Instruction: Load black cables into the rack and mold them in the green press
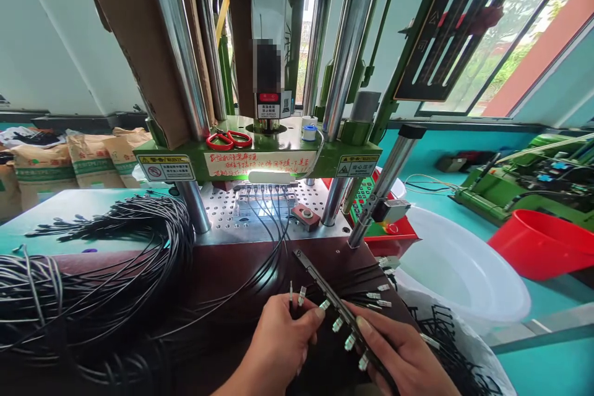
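My left hand (288,335) is closed in a pinch near the bottom centre. Between its thumb and finger is a cable plug (324,305), right beside a long dark bar; two more plugs (301,296) stick up from the same hand. My right hand (398,346) grips the dark bar (330,292) along its right side, thumb on top. The bar slants from upper left to lower right. Several clear connectors (349,341) jut from its left edge below my left fingers. Loose cables with plugs (374,296) lie on the dark table beyond my right hand.
A green press (325,164) with steel posts stands ahead, cables running into its lit fixture (264,204). Red scissors (229,140) rest on it. Black cable bundles (171,229) cover the left. At right are a white tub (464,266) and red basin (547,247).
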Tool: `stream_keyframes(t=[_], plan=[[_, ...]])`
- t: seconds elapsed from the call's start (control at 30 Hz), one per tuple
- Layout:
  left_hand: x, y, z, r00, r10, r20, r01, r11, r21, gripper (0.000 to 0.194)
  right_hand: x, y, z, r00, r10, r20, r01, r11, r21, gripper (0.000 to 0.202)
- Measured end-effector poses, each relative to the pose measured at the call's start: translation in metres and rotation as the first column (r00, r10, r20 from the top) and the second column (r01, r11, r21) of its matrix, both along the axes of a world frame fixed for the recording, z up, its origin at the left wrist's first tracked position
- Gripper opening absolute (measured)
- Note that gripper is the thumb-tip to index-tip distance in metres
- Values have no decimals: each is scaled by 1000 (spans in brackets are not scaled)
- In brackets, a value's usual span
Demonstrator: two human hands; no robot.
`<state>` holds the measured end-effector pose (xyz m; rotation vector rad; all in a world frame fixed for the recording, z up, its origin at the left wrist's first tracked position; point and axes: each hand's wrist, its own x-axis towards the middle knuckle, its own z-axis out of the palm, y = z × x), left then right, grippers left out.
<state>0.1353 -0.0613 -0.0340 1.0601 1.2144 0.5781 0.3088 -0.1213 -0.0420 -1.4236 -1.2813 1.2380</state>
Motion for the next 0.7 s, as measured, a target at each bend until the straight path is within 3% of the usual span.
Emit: stream_keyframes(t=[0.13, 0.3, 0.43, 0.5, 0.6, 0.7], plan=[[2, -1, 3, 1000, 12, -3, -12, 1000, 8, 18, -1, 2, 5, 998, 27, 51, -30, 997, 68, 47], [-6, -1, 5, 993, 15, 113, -16, 1000, 7, 25, -5, -1, -1, 996, -59, -72, 53, 995, -80, 54], [-27, -3, 11, 960, 135, 243, -159, 984, 79, 33, -4, -2, -2, 968, -182, -173, 159, 978, -134, 58], [-35, -6, 14, 927, 176, 330, -185, 983, -4, 42, -2, -2, -1, 959, -217, -180, 187, 968, -167, 61], [-38, -9, 15, 888, 215, 407, -161, 973, -163, 53, 3, -1, -1, 977, -145, -160, 109, 971, -213, 63], [-31, -6, 9, 933, 173, 316, -141, 983, -120, 42, 7, -1, -2, 989, -55, -138, 24, 976, -215, 62]])
